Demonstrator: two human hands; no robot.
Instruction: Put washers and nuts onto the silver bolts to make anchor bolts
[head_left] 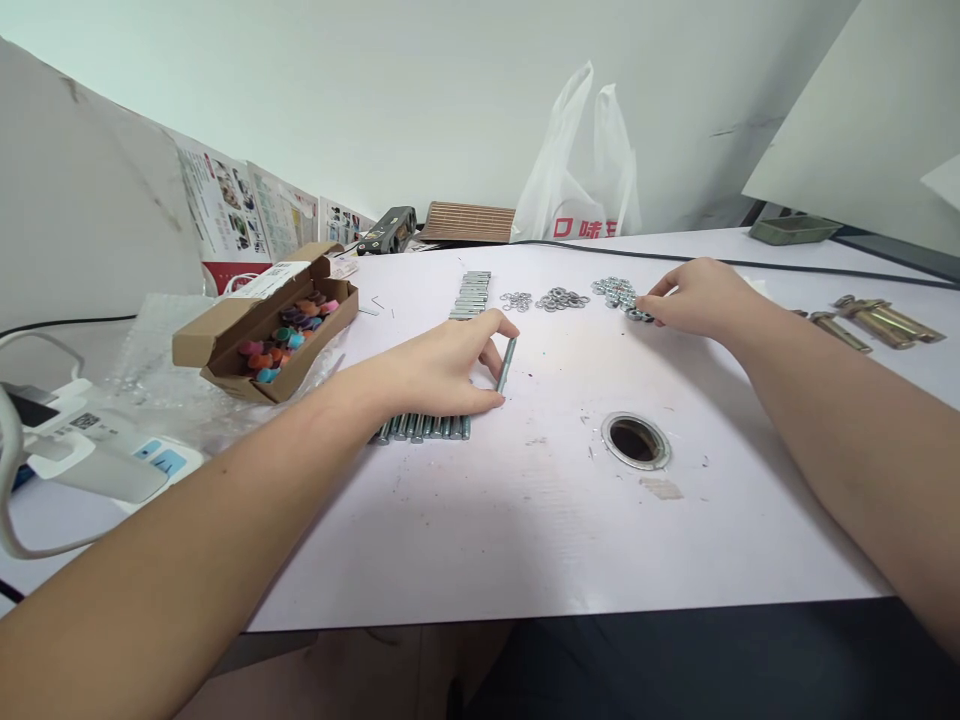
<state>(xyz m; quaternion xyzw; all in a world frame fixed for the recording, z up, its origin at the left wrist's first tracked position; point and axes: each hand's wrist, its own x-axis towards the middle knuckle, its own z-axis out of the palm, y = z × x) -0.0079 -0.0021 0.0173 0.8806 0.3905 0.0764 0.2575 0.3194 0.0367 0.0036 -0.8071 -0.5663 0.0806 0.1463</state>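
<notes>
My left hand (450,370) is closed over the left middle of the table, with a slim silver bolt (508,365) held upright, slightly tilted, between thumb and fingertip. Below that hand lies a row of similar bolts (424,428), partly hidden by my wrist. Beyond it is a row of short silver metal sleeves (472,290). My right hand (697,297) pinches at the near edge of a pile of silver nuts (616,292); its fingertips partly hide the nut there. Between the hands sit a small heap of thin rings (516,300) and a heap of flat washers (562,299).
An open cardboard box (217,345) of coloured plastic caps stands left, near a white power strip (127,460). A white plastic bag (581,170) is at the back. Brass-coloured expansion bolts (892,322) lie right. A metal-rimmed hole (636,440) opens in the table (517,530).
</notes>
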